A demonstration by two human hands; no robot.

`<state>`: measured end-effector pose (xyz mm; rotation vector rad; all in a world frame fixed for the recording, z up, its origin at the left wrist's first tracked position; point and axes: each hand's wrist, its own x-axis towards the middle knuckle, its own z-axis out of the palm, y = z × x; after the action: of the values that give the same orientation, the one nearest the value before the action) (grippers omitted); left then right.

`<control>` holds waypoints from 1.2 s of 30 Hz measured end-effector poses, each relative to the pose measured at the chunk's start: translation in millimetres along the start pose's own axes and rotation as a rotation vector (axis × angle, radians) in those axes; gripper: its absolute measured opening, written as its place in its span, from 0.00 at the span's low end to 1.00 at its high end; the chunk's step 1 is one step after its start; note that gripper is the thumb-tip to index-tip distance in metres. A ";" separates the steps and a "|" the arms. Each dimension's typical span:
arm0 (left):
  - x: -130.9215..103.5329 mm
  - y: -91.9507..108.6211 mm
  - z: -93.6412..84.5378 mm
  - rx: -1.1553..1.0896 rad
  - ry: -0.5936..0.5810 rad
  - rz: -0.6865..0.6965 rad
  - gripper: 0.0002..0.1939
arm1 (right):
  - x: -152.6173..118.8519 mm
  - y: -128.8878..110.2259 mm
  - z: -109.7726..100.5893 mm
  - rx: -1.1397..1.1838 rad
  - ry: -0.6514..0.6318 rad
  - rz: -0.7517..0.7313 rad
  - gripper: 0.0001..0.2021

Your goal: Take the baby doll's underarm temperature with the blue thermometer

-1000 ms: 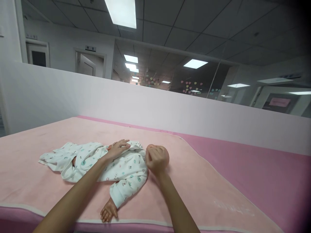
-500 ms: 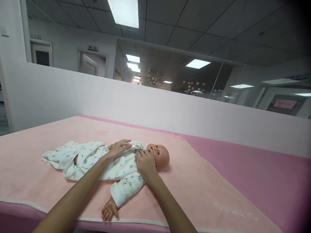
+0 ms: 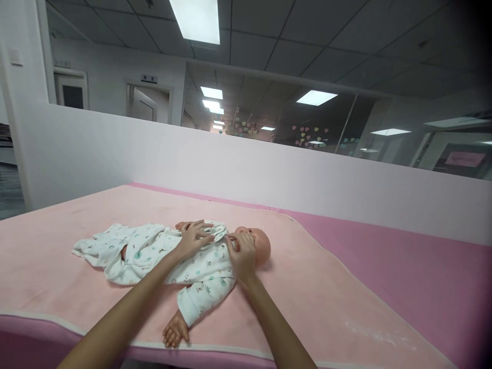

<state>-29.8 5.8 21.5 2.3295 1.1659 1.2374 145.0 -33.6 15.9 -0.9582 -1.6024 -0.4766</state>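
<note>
A baby doll (image 3: 263,246) lies on its back, head to the right, in a white romper (image 3: 154,246) with a small coloured print. My left hand (image 3: 194,239) rests on the chest of the romper, fingers stretched and a little apart. At the collar, my right hand (image 3: 243,255) is bent, thumb and index tips together on the cloth edge. That hand covers part of the doll's face and neck. The doll's near arm, in its sleeve (image 3: 207,297), points toward me with the palm showing; its far hand (image 3: 182,225) shows beyond my left wrist.
Beneath the doll is a pale pink mat (image 3: 315,287) with a white edge, over a darker pink surface (image 3: 403,246). A low white partition (image 3: 238,169) runs along the back, glass above it. A half-open door (image 3: 144,105) stands beyond.
My right hand has lifted slightly and its fingers have curled from lying flat to a pinch at the collar. My left fingers have spread and shifted a little right. The view has shifted slightly.
</note>
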 end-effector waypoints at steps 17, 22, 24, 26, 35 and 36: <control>-14.3 15.2 11.4 0.162 0.720 0.444 0.02 | -9.6 -3.7 3.0 0.382 0.353 0.312 0.06; -11.9 14.7 11.8 0.166 0.743 0.413 0.07 | -11.1 -1.4 2.6 0.394 0.326 0.319 0.08; -12.3 15.4 11.4 0.188 0.726 0.429 0.08 | -11.9 -0.2 2.5 0.387 0.317 0.317 0.08; -13.0 15.3 11.5 0.202 0.709 0.431 0.08 | -12.6 0.8 2.3 0.383 0.310 0.304 0.09; -14.6 11.5 12.3 0.207 0.645 0.409 0.06 | -9.3 -2.4 -3.9 0.364 0.279 0.124 0.07; -14.8 12.1 12.0 0.203 0.638 0.414 0.06 | -9.2 -2.4 -4.3 0.363 0.281 0.118 0.07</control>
<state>-18.6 -11.5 12.3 2.4797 1.0288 2.2223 145.8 -41.2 8.8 -0.6721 -1.3126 -0.2158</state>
